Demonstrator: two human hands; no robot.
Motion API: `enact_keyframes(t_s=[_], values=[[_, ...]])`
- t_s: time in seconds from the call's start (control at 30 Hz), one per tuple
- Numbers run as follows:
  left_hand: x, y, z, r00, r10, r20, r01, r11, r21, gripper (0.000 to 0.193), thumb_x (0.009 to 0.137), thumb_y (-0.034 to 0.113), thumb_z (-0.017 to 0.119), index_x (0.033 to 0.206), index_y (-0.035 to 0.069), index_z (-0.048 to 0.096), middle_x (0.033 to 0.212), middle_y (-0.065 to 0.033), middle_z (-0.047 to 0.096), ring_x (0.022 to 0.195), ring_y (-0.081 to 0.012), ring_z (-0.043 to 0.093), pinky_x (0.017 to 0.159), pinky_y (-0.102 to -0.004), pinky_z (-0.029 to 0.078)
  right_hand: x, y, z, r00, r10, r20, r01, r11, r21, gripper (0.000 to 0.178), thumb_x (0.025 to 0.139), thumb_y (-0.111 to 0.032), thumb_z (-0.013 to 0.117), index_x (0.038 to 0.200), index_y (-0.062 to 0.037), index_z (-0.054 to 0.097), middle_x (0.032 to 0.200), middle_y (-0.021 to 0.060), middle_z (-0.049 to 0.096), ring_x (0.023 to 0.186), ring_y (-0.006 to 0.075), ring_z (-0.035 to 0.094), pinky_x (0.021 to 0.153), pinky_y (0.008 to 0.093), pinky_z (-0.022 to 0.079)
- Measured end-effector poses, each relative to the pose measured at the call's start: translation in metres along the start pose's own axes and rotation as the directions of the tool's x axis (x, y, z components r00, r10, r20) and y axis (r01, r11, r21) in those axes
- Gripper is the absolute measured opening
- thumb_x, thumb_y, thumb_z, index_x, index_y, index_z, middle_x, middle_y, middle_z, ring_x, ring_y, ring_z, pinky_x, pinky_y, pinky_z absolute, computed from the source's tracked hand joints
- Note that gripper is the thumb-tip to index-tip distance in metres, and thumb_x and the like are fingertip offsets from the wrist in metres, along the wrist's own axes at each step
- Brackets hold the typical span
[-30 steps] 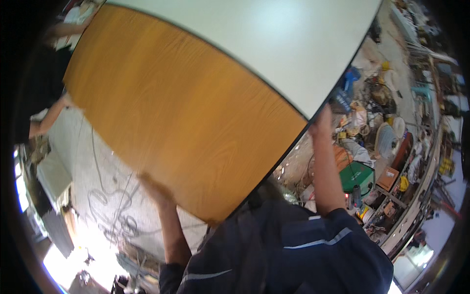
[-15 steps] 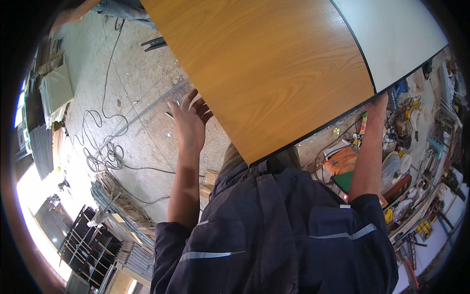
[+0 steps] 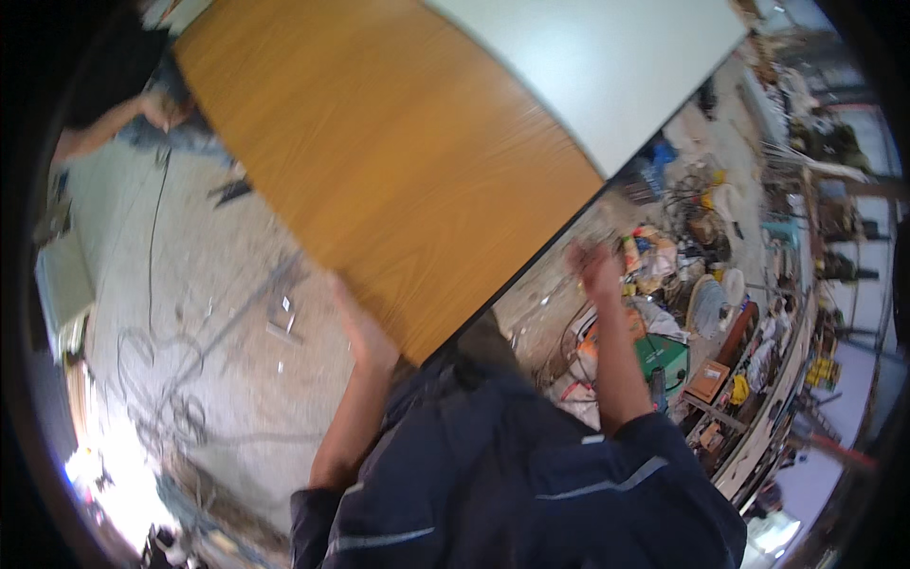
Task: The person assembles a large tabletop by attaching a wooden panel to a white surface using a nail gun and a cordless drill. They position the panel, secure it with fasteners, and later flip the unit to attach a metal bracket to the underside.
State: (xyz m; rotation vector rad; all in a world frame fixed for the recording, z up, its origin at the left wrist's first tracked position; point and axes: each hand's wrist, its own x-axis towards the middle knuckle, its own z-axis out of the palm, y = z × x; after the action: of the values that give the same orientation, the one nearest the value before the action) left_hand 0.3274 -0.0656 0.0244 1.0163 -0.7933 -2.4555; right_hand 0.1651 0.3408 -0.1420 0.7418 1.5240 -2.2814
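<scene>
Wood-grain panel (image 3: 389, 152), bordered by a white surface (image 3: 607, 71), extends before the person's torso (image 3: 493, 455), above the floor (image 3: 223, 242); the left hand (image 3: 365, 332) meets its left edge, grip unclear; the blurred right hand (image 3: 597, 270) is apart from it, finger closure impossible to tell.

Co-worker (image 3: 118, 81) left of panel (image 3: 398, 161)

Dark cable (image 3: 155, 223) looped on floor (image 3: 256, 379) at left; at right, green box (image 3: 664, 356) near brown box (image 3: 708, 381), yellow item (image 3: 740, 389) just beside latter
</scene>
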Motion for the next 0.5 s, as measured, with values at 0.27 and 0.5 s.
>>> enact_keyframes(t_s=[0.27, 0.5], values=[[-0.002, 0.013, -0.008, 0.996, -0.016, 0.091, 0.010, 0.998, 0.063, 0.072, 0.107, 0.060, 0.034, 0.153, 0.005, 0.034, 0.149, -0.0115, 0.048, 0.136, -0.0297, 0.047, 0.113, -0.0452, 0.039, -0.118, 0.067, -0.072, 0.943, 0.264, -0.203, -0.277, 0.960, -0.038, 0.042, 0.105, -0.044, 0.046, 0.120, -0.0055, 0.050, 0.112, 0.0200, 0.068, 0.088, 0.0299, 0.067, 0.074, 0.0408, 0.055], [0.047, 0.061, -0.078, 0.995, 0.032, -0.090, -0.023, 0.994, 0.103, 0.075, 0.107, 0.061, 0.033, 0.145, -0.002, 0.041, 0.126, -0.0168, 0.058, 0.115, -0.0293, 0.057, 0.104, -0.0459, 0.043, -0.166, 0.081, -0.108, 0.898, 0.289, -0.331, -0.288, 0.956, 0.054, 0.047, 0.104, -0.051, 0.048, 0.113, -0.0055, 0.056, 0.119, 0.0198, 0.066, 0.102, 0.0318, 0.064, 0.090, 0.0445, 0.053]])
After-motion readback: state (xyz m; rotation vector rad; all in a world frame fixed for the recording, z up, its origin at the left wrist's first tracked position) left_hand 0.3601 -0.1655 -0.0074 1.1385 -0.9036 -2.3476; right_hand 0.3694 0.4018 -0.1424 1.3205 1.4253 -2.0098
